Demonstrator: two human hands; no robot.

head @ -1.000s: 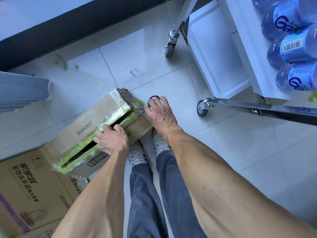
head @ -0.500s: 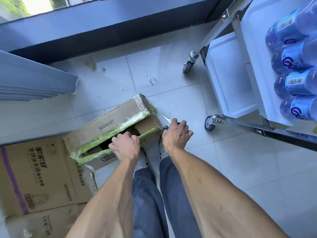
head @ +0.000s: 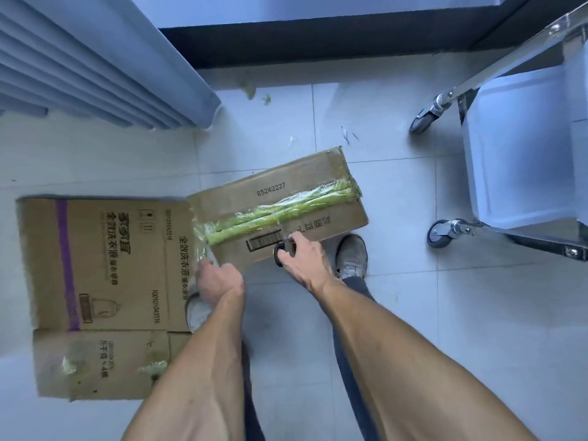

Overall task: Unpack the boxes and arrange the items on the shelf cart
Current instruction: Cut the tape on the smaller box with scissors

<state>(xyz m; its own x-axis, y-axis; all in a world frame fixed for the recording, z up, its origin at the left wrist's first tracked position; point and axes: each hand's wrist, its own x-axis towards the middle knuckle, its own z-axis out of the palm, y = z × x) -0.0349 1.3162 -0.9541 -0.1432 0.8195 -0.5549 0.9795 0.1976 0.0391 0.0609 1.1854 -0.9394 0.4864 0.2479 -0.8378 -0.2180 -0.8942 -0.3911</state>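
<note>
The box (head: pixel 280 214) looks stiff and maybe heavy, so the left hand (head: pixel 218 281) grips its taped corner while the right hand (head: pixel 302 259) holds scissors (head: pixel 281 253).

We see a brown cardboard box (head: pixel 280 198) with black printed numbers, a barcode, and a seam of bright green tape (head: pixel 276 211) under clear film. Left of our left hand (head: pixel 218 281) lies a flattened brown carton (head: pixel 101 265) with dark lettering and one purple stripe. The floor (head: pixel 445 313) is pale grey tile; the cart (head: pixel 521 160) is white with grey wheels.
</note>
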